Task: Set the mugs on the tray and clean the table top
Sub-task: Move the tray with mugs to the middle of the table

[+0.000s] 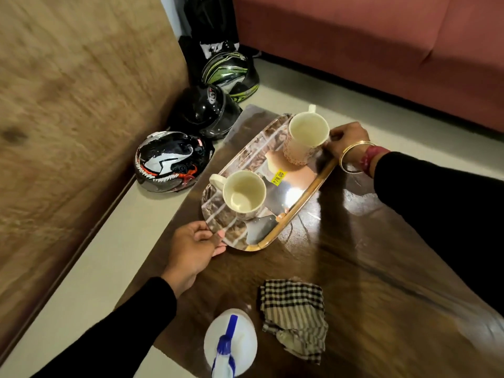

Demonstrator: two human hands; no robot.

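Mirrored tray carrying both cream mugs lies lengthwise between the hands: left hand grips its near end, right hand grips its far end.

The dark wooden table is carrying a tray at its far left, with a checked cloth and a spray bottle lying near.

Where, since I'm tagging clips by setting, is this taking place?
Most likely a home living room: a pink-red sofa stands across a strip of floor from a low wooden coffee table bearing a mirrored tray, and motorcycle helmets lie on the floor by the wall.
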